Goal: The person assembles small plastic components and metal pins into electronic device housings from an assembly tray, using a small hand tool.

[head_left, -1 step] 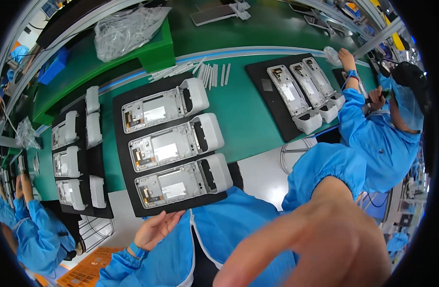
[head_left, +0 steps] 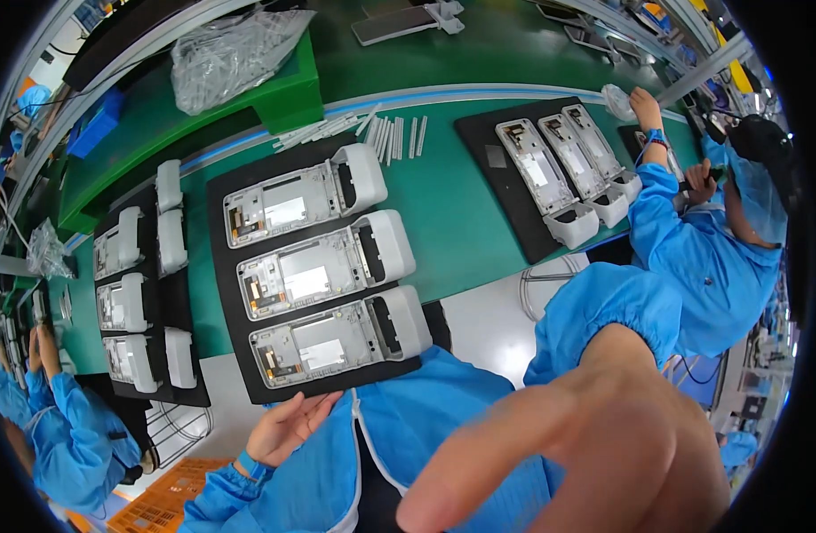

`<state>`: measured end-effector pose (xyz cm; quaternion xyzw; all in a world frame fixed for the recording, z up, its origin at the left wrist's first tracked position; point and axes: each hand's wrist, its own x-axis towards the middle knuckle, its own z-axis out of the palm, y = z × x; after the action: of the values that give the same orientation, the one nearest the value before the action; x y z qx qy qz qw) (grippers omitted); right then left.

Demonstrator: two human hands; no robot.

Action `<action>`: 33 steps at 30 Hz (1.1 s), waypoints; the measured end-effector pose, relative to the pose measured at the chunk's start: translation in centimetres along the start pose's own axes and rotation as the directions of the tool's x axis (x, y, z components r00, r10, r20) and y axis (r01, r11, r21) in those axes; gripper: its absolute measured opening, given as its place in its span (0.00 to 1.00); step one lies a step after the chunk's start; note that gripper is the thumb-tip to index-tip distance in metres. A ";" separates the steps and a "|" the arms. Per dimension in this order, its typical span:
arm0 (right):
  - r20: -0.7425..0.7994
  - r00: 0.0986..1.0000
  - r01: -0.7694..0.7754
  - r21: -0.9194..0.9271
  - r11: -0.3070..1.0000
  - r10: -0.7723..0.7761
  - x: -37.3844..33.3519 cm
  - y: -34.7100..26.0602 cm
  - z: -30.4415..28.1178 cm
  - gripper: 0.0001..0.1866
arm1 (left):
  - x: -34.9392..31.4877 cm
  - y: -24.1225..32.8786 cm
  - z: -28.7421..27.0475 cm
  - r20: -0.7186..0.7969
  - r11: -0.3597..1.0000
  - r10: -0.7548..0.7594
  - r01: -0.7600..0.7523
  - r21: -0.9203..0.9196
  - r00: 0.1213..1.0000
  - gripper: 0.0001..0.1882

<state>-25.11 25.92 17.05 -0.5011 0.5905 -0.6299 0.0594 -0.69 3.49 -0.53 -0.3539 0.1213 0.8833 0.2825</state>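
Three grey handheld-device housings (head_left: 306,280) lie in a row on a black mat (head_left: 228,306) in front of me. Each has an open shell with a small orange-brown flex part at its left end and a raised, hollow light-grey end on the right. My left hand (head_left: 290,428) rests palm up by the mat's near edge, fingers stretched out and apart, their tips partly tucked at the edge. Nothing shows in it. Raised close to the camera at lower right is my right hand (head_left: 585,444), large and blurred. One digit points left; the other fingers are cut off by the frame.
White strips (head_left: 394,138) lie behind the mat. A green stand (head_left: 292,98) carries a clear plastic bag (head_left: 234,58). At right, a co-worker in blue (head_left: 705,240) works near another mat of housings (head_left: 492,182); more housings (head_left: 123,302) sit at left. An orange crate (head_left: 163,502) stands below.
My right hand's pointing digit has shifted very slightly, and the bench sits a touch further left in the picture. My left hand and the housings keep their places.
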 end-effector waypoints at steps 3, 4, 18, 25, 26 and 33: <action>-0.009 0.999 -0.032 -0.083 0.996 0.031 -0.4 1.1 -1.8 0.08 | -0.9 0.7 1.6 0.012 0.998 0.023 -0.024 0.066 1.000 0.26; -0.010 0.999 -0.037 -0.107 0.994 0.036 -0.6 1.3 -1.5 0.07 | -1.3 0.8 1.0 -0.018 1.000 -0.002 0.002 0.031 1.000 0.27; -0.067 0.990 -0.141 -0.508 0.850 0.124 0.0 4.7 -7.5 0.05 | -2.1 3.6 0.4 -0.212 0.989 -0.051 0.079 0.128 0.976 0.24; 0.204 0.955 0.031 -0.790 0.612 0.214 -2.4 20.8 -12.9 0.13 | -6.8 5.8 4.5 -0.348 0.823 0.050 0.159 0.545 0.936 0.17; 0.228 0.949 0.070 -0.827 0.558 0.218 -2.7 21.4 -12.9 0.14 | -7.7 6.7 6.7 -0.300 0.738 0.173 0.078 0.670 0.938 0.15; 0.184 0.947 0.015 -0.845 0.534 0.265 -2.8 21.9 -13.4 0.13 | -6.1 8.5 14.1 0.041 0.323 0.654 -0.327 0.888 0.756 0.12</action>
<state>-44.47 30.54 0.57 -0.5105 0.8380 -0.1847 -0.0557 -9.99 -0.08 13.97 -0.2512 0.6883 0.6720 0.1076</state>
